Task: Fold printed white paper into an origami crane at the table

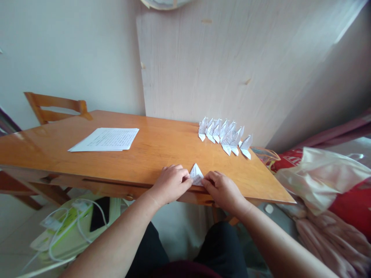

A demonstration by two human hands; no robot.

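Note:
A small piece of folded paper [196, 173], white with print and pointed at the top, lies at the table's front edge. My left hand [174, 180] pinches its left lower corner between thumb and curled fingers. On the opposite side, my right hand [220, 189] grips the right lower corner in the same way. Beyond them, toward the back right of the table, several folded paper figures [227, 135] with upright pointed tips stand close together. A stack of printed sheets [106, 139] lies flat on the left part of the table.
The wooden table [162, 143] backs onto a pale panel and wall. A wooden chair [59, 103] stands behind its left end. Bags [324, 177] and cloth crowd the right end. Below left, a power strip [72, 220] with white cables sits beside a dark phone-like object [100, 214].

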